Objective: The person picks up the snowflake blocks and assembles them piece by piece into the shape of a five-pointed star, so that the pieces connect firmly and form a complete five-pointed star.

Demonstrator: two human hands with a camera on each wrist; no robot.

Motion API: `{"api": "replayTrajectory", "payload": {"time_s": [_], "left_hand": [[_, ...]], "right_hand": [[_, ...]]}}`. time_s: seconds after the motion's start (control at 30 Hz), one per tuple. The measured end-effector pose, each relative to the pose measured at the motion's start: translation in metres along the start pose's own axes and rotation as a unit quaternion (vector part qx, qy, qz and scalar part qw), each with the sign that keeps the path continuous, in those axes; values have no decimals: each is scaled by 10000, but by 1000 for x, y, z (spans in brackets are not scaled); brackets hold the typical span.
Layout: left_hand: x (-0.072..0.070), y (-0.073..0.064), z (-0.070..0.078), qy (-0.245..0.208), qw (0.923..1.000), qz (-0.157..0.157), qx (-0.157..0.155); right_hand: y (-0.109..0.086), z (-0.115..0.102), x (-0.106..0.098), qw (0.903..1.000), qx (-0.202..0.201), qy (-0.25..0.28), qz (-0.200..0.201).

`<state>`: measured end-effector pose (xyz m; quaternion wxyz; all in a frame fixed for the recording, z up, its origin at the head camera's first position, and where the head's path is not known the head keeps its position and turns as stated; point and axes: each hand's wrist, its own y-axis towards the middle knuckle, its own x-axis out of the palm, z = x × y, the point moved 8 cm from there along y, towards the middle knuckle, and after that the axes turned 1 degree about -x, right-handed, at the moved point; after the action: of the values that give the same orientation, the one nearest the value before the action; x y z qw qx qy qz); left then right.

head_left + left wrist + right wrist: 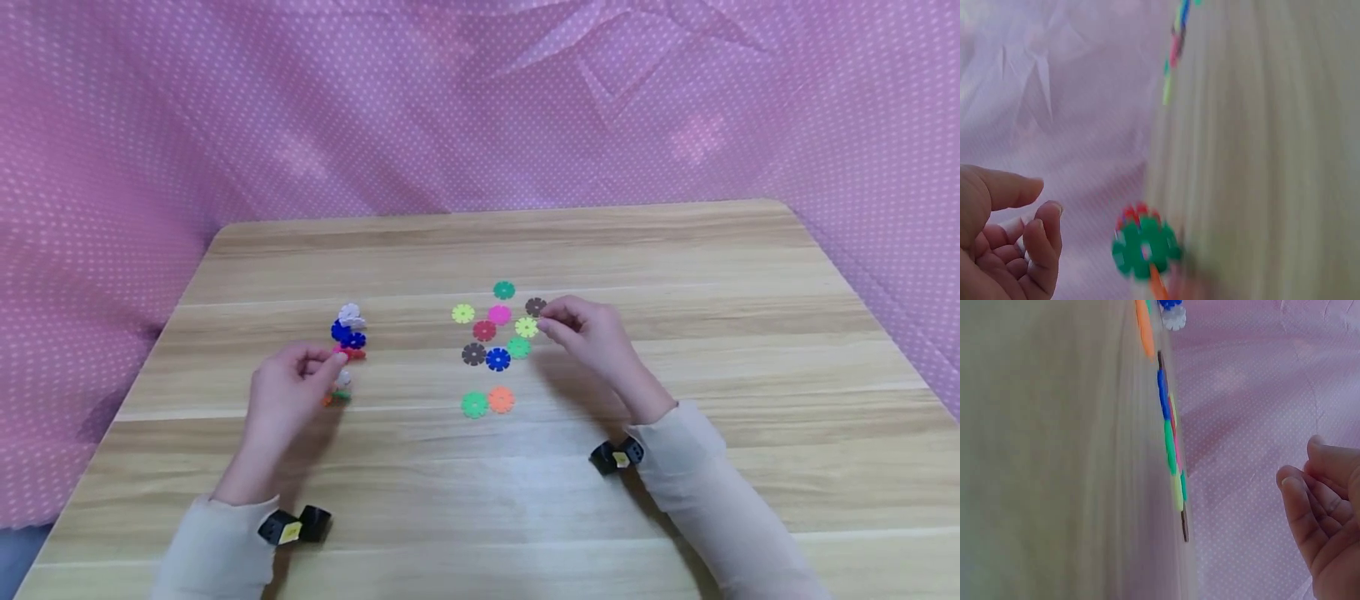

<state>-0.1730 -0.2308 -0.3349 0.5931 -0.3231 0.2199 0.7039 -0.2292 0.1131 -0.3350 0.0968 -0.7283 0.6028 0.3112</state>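
Observation:
My left hand (288,400) hovers over the left side of the table, loosely bent and holding nothing. Beside its fingertips stands a cluster of notched plastic discs joined together, with white discs (349,313), blue discs (342,331) and a red disc (354,354). The left wrist view shows a green disc (1146,247) of that cluster apart from the fingers. My right hand (596,333) hangs at the right edge of the loose discs, empty, its thumb near the fingers. Closest to it are a brown disc (536,307) and a yellow disc (527,327).
Several loose discs lie flat mid-table, among them a blue disc (498,359), a pink disc (499,314) and a red disc (484,331). Nearer me are a green disc (474,405) and an orange disc (501,400). A pink dotted curtain (465,117) surrounds the wooden table (675,250).

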Motion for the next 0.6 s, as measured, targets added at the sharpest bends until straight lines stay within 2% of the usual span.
{"api": "replayTrajectory", "payload": {"time_s": [0.13, 0.3, 0.47, 0.6], "left_hand": [[17, -1, 22, -248, 9987, -322, 299], [41, -3, 40, -190, 9938, -909, 615], [67, -9, 55, -11, 9839, -1607, 777], [85, -15, 69, 142, 9726, -2060, 1068]], "right_hand": [[10, 10, -1, 9998, 173, -71, -53], [24, 23, 0, 9980, 468, -314, -275], [39, 34, 5, 9943, 659, -577, -600], [49, 42, 12, 9891, 813, -828, -907]]}}
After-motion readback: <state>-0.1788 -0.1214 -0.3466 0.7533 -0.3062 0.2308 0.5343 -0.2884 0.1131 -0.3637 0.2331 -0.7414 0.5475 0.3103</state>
